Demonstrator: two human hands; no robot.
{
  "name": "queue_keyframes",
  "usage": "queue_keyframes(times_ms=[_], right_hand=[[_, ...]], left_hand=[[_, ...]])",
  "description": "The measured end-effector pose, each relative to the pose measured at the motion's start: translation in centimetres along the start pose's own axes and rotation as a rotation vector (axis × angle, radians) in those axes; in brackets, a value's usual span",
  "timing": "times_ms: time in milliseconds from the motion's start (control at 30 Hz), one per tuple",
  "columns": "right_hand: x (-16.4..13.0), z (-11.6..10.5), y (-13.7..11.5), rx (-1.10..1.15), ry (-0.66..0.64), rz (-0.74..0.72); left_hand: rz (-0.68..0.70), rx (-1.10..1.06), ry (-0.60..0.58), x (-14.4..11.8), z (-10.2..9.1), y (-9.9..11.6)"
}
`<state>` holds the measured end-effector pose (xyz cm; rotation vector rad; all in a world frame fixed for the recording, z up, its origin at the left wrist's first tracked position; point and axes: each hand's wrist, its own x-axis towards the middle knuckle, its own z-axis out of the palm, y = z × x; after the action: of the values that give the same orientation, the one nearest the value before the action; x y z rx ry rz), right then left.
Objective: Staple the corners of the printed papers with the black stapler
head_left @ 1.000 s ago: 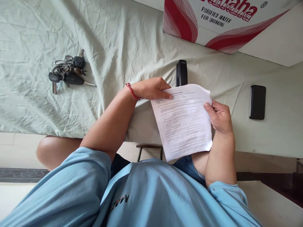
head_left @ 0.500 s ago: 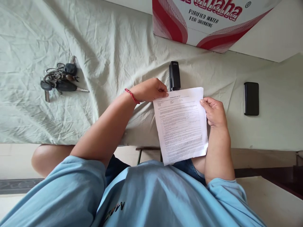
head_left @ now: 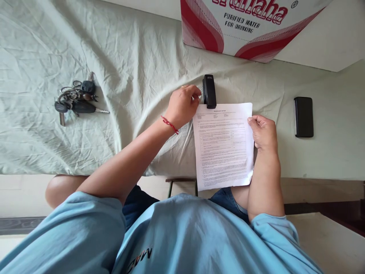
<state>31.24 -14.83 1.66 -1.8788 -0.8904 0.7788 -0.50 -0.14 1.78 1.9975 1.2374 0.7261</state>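
1. A table covered with a wrinkled pale green cloth [head_left: 128,57] fills most of the view; the person sits at its near edge
2. A red and white carton [head_left: 242,26] printed "purified water for drinking" stands at the far side, a little to the right
3. The printed paper [head_left: 224,146] is in the middle, its far part on the cloth and its near part hanging over the table edge
4. The right hand [head_left: 264,133] pinches the right edge of the paper between thumb and fingers
5. The left hand [head_left: 184,104] is off the paper; its curled fingers touch the left side of the black stapler [head_left: 209,91], which lies just beyond the top left corner of the sheet. I cannot tell if it already grips it
6. I judge the step is taking the stapler; the next move needs a firm hold on it while the paper stays steady
7. A black phone [head_left: 303,116] lies at the right, a bunch of keys [head_left: 76,102] at the left
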Motion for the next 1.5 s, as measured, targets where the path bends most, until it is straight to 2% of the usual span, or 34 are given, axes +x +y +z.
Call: queue_keyframes(times_ms=[67, 100, 167, 267, 533, 700, 833, 967, 1100, 1233, 1300, 1333, 1400, 1467, 1500], right_hand=[[0.1, -0.2, 0.1, -0.020, 0.001, 0.001], [0.1, -0.2, 0.2, -0.024, 0.000, 0.004], [0.1, -0.3, 0.2, -0.028, -0.001, 0.013], [0.2, -0.4, 0.2, -0.027, 0.009, 0.020], [0.4, -0.9, 0.5, -0.020, 0.048, 0.017], [-0.1, -0.8, 0.4, 0.017, 0.062, -0.047], [-1.2, -1.1, -0.9, 0.162, -0.054, 0.015], [-2.4, -2.6, -2.1, 0.210, -0.203, 0.036], [-3.3, -4.0, -2.5, 0.209, -0.209, 0.003], [-3.6, -5.6, -2.2, 0.200, -0.230, 0.052], [-3.9, -6.5, -1.9, 0.177, -0.254, 0.104], [-4.1, -6.7, -1.9, 0.185, -0.234, 0.113], [-4.3, -6.6, -1.9, 0.263, -0.107, 0.077], [-4.2, -5.5, -2.2, 0.371, 0.027, 0.011], [-3.9, -4.7, -2.4, 0.401, 0.046, -0.011]], left_hand=[[0.120, -0.016, 0.053, -0.3, 0.0, 0.1], [0.187, -0.021, 0.034, -0.3, -0.1, 0.2], [0.297, -0.018, -0.072, -0.4, -0.2, 0.3], [0.335, 0.016, -0.208, -0.1, -0.5, 0.4], [0.297, 0.086, -0.284, 0.3, -1.3, 0.6], [0.254, 0.124, -0.214, -1.0, 0.1, 1.0], [0.199, 0.071, -0.199, -1.6, 0.7, 0.9], [0.231, -0.038, -0.229, -1.7, 0.3, 0.3], [0.209, -0.210, -0.124, -2.1, 0.0, 0.1], [0.042, -0.294, 0.069, -2.7, -0.2, 0.2], [-0.061, -0.330, 0.125, -2.7, -0.3, 0.2], [-0.104, -0.353, 0.130, -2.6, -0.4, 0.2], [-0.148, -0.409, 0.113, -2.5, -0.4, 0.3], [-0.156, -0.458, 0.080, -2.5, -0.4, 0.5], [-0.159, -0.478, 0.057, -2.6, -0.4, 0.6]])
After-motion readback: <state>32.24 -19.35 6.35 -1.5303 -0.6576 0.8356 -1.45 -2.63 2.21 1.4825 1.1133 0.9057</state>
